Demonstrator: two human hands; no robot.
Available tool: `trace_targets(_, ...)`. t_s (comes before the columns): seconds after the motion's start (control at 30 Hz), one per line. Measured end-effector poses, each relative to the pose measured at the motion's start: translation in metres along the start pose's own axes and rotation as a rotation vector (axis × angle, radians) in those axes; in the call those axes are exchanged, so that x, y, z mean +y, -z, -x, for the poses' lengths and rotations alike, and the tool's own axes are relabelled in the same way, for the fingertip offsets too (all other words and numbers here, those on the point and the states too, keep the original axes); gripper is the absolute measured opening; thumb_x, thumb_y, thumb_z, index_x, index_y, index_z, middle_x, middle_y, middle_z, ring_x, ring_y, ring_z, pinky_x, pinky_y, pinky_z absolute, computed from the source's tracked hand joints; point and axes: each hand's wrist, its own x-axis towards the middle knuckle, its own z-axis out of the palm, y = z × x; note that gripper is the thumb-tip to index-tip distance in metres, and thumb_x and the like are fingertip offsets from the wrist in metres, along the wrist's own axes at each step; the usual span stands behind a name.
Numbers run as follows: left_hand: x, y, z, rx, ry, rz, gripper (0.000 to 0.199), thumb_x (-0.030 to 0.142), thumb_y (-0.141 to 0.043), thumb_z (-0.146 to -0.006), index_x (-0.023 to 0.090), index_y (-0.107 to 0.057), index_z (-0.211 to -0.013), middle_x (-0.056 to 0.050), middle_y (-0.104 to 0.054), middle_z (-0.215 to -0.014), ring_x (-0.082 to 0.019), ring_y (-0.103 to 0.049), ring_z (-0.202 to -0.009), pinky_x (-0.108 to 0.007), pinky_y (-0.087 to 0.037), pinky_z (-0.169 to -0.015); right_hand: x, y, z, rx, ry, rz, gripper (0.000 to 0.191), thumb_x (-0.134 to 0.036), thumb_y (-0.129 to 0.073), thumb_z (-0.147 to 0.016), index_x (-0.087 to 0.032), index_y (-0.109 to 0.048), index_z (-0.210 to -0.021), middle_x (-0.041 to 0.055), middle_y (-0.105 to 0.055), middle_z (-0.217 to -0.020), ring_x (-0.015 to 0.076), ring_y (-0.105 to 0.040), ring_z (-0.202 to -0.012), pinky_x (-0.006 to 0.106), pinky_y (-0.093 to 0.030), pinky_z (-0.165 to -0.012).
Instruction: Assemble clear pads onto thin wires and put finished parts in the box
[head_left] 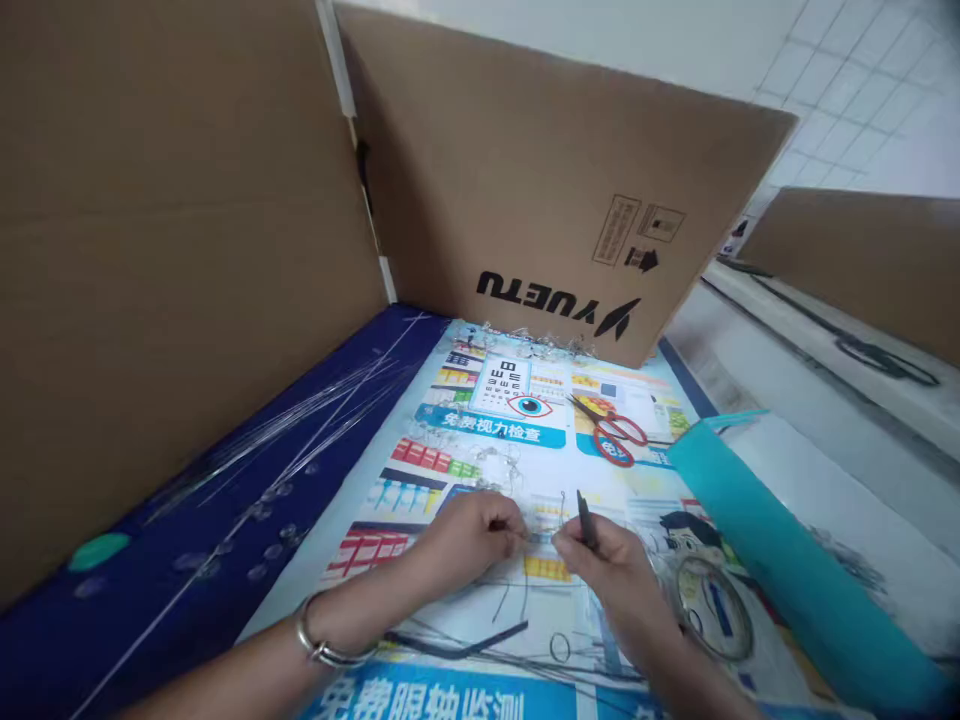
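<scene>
My left hand point(474, 538) is closed in a pinch above the printed poster sheet point(345, 500), and what its fingertips hold is too small to make out. To its right, my right hand point(616, 568) is closed around a slim dark tool point(586, 520), whose narrow tip points up and away; its exact kind does not show. A fine wire with a small loop point(562, 497) stands beside the right fingertips. The hands face each other a short gap apart. Red-handled scissors point(616, 434) lie open beyond my right hand.
Dark wires and a bent black strip point(480, 645) lie near me. A wire coil point(712, 607) sits right, beside a teal panel point(787, 550). Clear strands point(300, 420) and small clear pieces point(274, 550) lie on blue cloth point(187, 610). Cardboard walls point(510, 180) stand behind and left.
</scene>
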Motion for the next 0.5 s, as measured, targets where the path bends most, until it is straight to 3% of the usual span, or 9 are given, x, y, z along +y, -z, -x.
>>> trace_targets(0.27, 0.004, -0.001, 0.003, 0.089, -0.042, -0.567, 0.018, 0.013, -0.049, -0.076, 0.019, -0.066, -0.077, -0.004, -0.065, -0.076, -0.020, -0.057, -0.072, -0.030, -0.039, -0.067, -0.013, 0.010, 0.000, -0.055, 0.083, 0.329, 0.019, -0.031, -0.054, -0.078, -0.017, -0.055, -0.066, -0.0026, -0.049, -0.061, 0.0124, -0.044, -0.060, 0.022, -0.034, -0.056)
trace_targets(0.5, 0.004, -0.001, 0.005, 0.098, -0.074, -0.731, 0.013, 0.014, -0.048, -0.078, 0.017, -0.061, -0.074, -0.005, -0.062, -0.073, -0.020, -0.056, -0.068, -0.030, -0.041, -0.063, 0.002, 0.013, -0.008, -0.019, 0.188, 0.637, 0.020, -0.029, -0.051, -0.081, -0.018, -0.052, -0.065, -0.0013, -0.050, -0.063, 0.0135, -0.045, -0.062, 0.023, -0.031, -0.056)
